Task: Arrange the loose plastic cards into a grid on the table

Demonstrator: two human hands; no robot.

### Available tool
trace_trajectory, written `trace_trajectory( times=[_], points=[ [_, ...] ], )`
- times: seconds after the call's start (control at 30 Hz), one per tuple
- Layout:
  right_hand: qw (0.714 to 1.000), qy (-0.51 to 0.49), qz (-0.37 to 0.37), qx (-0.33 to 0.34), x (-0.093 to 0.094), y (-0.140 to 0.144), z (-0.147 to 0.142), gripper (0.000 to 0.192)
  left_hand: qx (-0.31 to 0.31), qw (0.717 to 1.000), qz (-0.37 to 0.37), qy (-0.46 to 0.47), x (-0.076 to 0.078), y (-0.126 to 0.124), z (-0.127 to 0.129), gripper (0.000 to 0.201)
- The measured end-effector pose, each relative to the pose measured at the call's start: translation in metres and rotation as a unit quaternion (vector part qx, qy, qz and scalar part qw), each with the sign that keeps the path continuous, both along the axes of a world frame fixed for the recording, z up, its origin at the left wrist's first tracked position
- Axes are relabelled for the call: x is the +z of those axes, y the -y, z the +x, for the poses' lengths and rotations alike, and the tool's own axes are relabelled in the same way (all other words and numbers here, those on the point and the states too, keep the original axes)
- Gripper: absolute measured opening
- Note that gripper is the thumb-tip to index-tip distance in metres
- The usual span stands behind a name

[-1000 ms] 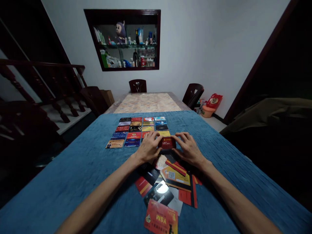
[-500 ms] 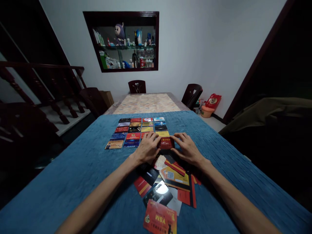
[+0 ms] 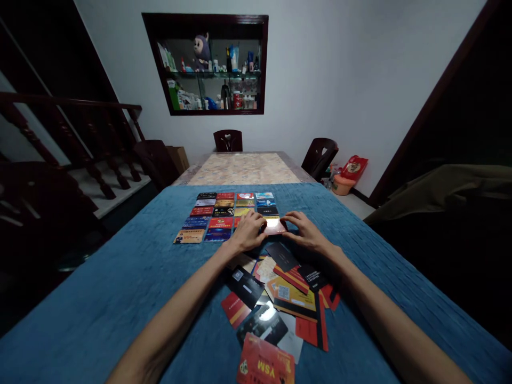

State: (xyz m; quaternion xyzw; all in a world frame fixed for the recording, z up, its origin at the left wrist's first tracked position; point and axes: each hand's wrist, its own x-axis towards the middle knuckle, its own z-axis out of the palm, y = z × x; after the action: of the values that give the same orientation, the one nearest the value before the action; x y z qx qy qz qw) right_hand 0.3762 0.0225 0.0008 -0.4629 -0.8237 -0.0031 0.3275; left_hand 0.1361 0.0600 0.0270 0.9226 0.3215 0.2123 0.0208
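Between my two hands is a plastic card [image 3: 275, 227], its face washed out by glare. My left hand [image 3: 250, 230] pinches its left edge and my right hand [image 3: 304, 232] its right edge. It lies just below a yellow card in the right column of a card grid. Rows of cards, among them a tan VIP card [image 3: 189, 236] and a dark blue card [image 3: 218, 234], fill the grid; my left hand hides part of it. Nearer me is a loose, overlapping pile with a yellow card [image 3: 294, 298], a black card [image 3: 245, 285] and a red YSM card [image 3: 266, 362].
A blue cloth [image 3: 120, 277] covers the near part of the table, with a patterned tabletop [image 3: 248, 166] beyond. Dark chairs [image 3: 320, 157] stand around it. A wall shelf [image 3: 216, 74] holds bottles and a plush toy. A red bag [image 3: 354, 168] sits at the right.
Both hands have moved the card slightly away from me toward the yellow card, and its red face now shows glare. More of the pile shows beneath my hands. The view has shifted slightly.
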Motion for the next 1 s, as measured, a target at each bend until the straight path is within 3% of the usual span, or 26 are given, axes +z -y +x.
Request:
trace_trajectory(
  times=[0.33, 0.5, 1.0],
  points=[
    [0.999, 0.006, -0.051, 0.005, -0.015, -0.006, 0.002, 0.032, 0.014, 0.999, -0.036, -0.034, -0.009, -0.005, 0.003, 0.014],
    [0.998, 0.005, -0.061, 0.011, -0.02, -0.007, -0.001, 0.03, 0.021, 0.998, -0.019, -0.062, -0.011, -0.005, 0.002, 0.015],
    [0.995, 0.006, -0.096, 0.001, -0.023, -0.006, 0.0, 0.032, 0.03, 0.994, -0.015, -0.105, -0.007, 0.003, 0.002, 0.02]
  ],
)
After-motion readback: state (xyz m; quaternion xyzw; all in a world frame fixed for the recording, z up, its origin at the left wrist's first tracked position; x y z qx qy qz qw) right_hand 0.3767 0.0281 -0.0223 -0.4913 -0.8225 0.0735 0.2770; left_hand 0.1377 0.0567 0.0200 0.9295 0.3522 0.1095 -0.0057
